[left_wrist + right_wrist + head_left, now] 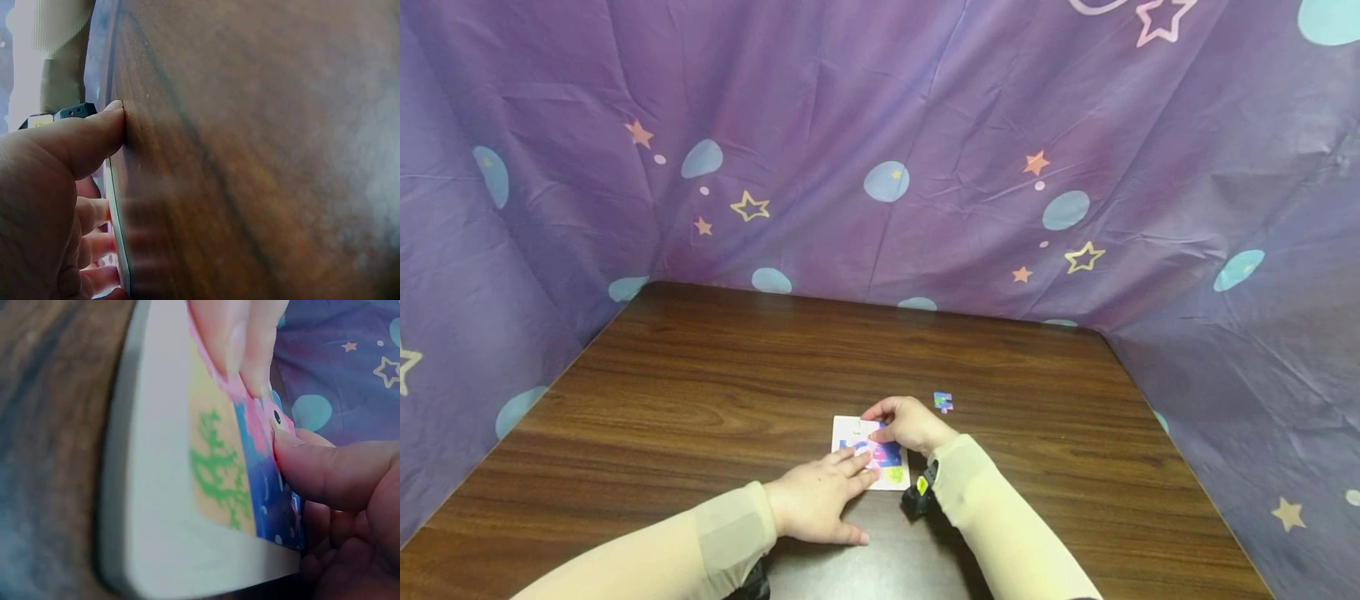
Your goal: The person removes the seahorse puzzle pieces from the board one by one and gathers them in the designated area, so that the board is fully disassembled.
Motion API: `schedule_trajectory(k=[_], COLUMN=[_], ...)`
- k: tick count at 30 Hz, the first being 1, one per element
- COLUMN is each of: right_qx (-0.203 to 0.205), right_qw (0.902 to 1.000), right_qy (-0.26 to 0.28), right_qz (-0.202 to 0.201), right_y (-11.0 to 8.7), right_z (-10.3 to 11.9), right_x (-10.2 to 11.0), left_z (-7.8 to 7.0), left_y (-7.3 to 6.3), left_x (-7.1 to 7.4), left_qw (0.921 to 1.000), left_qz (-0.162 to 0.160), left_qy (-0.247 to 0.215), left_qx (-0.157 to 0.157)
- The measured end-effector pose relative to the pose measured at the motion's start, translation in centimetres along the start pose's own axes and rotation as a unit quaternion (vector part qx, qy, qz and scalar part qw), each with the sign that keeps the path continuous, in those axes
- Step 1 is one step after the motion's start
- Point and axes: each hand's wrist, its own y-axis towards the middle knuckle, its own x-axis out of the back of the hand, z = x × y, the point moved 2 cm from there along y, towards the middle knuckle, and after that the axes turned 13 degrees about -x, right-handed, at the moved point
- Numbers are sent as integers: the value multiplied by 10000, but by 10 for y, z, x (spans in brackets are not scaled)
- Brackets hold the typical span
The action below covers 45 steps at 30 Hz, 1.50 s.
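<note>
A small white-bordered jigsaw board (842,423) lies on the table, its picture printed in pink, blue and yellow with green plants (219,469). My left hand (820,498) rests across the board's near left part, fingers straight and fingertips on the picture. In the left wrist view its thumb (100,134) touches the tabletop. My right hand (916,427) is over the board's upper right, thumb and forefinger pinching a puzzle piece at the picture. The right wrist view shows that thumb (312,465) against the pink part beside a printed eye; the fingers hide much of the piece.
A loose blue puzzle piece (943,402) lies on the brown wooden table (760,350), beyond and right of the board. Purple cloth (820,133) with stars and dots hangs behind and on both sides. A black wrist device (917,498) sits beside the board's near right corner.
</note>
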Motion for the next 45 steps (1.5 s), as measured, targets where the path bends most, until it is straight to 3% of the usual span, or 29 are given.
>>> schedule_trajectory(k=[13, 22, 37, 45], right_qx=[107, 145, 221, 160], right_qw=[9985, 9984, 9970, 9979], right_qy=[102, -11, 418, 447], right_qz=[520, 538, 614, 452], right_y=[-1, 0, 1, 2], right_z=[-2, -3, -5, -7], right_x=[6, 8, 7, 7], left_z=[0, -1, 0, -1], left_y=[0, 0, 0, 0], left_x=[0, 1, 1, -1], left_qw=[10000, 10000, 10000, 10000], left_qz=[17, 19, 26, 2], left_qy=[-3, -45, -67, -48], left_qx=[5, 37, 58, 30])
